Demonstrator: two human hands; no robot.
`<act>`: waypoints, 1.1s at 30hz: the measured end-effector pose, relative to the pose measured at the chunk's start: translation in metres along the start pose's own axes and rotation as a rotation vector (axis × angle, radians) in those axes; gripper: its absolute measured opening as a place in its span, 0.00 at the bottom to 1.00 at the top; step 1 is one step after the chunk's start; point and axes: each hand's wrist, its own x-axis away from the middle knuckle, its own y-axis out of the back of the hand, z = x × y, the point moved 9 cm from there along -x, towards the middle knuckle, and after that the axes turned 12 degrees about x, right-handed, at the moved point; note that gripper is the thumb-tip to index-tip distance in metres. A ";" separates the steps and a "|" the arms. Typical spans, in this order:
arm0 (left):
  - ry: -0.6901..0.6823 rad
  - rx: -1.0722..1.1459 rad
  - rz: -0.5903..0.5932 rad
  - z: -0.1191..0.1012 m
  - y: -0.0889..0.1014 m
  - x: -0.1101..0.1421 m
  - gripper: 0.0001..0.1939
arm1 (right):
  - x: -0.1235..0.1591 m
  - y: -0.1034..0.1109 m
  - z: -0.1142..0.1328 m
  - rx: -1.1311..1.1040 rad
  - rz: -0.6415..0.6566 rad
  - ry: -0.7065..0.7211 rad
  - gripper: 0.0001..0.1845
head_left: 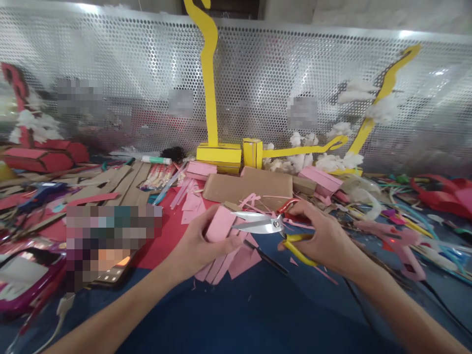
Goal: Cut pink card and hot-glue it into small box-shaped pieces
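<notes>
My left hand (199, 243) is closed on a pink paper piece (220, 223), held just above a pile of pink paper scraps (236, 260) on the blue table. My right hand (324, 238) grips a pair of scissors (265, 223) with one red and one yellow handle. The silver blades are apart and point left, right at the edge of the pink piece.
A brown cardboard box (250, 189) lies behind the hands. Yellow cardboard shapes (217, 152) and white cotton (332, 160) stand against the perforated metal wall (110, 73). A pink glue gun (405, 250) lies at the right, red boxes (40, 157) at the far left, a phone (110, 275) at the left.
</notes>
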 end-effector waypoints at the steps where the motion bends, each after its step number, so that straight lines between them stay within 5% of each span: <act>1: -0.005 -0.012 -0.007 -0.001 0.001 0.000 0.14 | 0.000 0.000 0.000 0.001 0.004 -0.005 0.28; 11: -0.020 -0.075 -0.038 -0.002 0.005 -0.001 0.21 | 0.002 -0.006 0.006 -0.035 0.069 -0.023 0.28; 21: 0.011 -0.003 0.032 0.003 0.001 -0.002 0.18 | 0.002 0.010 0.018 0.029 -0.078 0.164 0.22; 26: 0.025 0.068 0.102 0.003 -0.005 -0.003 0.16 | 0.004 0.012 0.020 0.044 -0.112 0.190 0.18; 33: 0.030 0.001 0.047 0.006 0.002 -0.004 0.18 | 0.003 0.006 0.017 0.022 -0.117 0.160 0.16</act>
